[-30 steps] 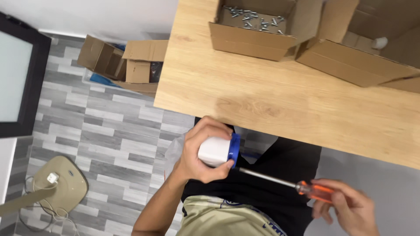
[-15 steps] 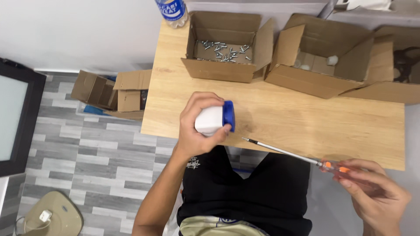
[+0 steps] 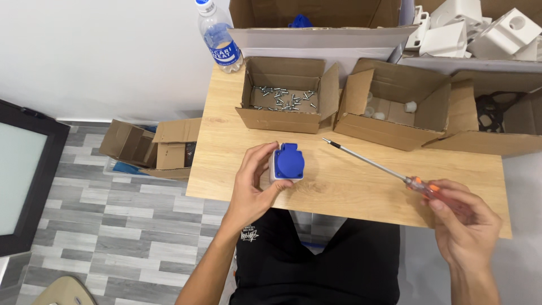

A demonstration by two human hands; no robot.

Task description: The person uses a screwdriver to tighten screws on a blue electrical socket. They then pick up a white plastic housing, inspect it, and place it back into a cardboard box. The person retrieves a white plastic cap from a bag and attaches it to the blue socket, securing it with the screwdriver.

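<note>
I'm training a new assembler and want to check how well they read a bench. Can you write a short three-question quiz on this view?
1. True or false: the left hand holds a white socket box with a blue cover.
2. Which hand grips the orange-handled screwdriver?
3. What lies in the cardboard box nearest the plastic bottle? A) screws B) cable ties C) batteries

Key:
1. True.
2. The right hand.
3. A, screws.
</note>
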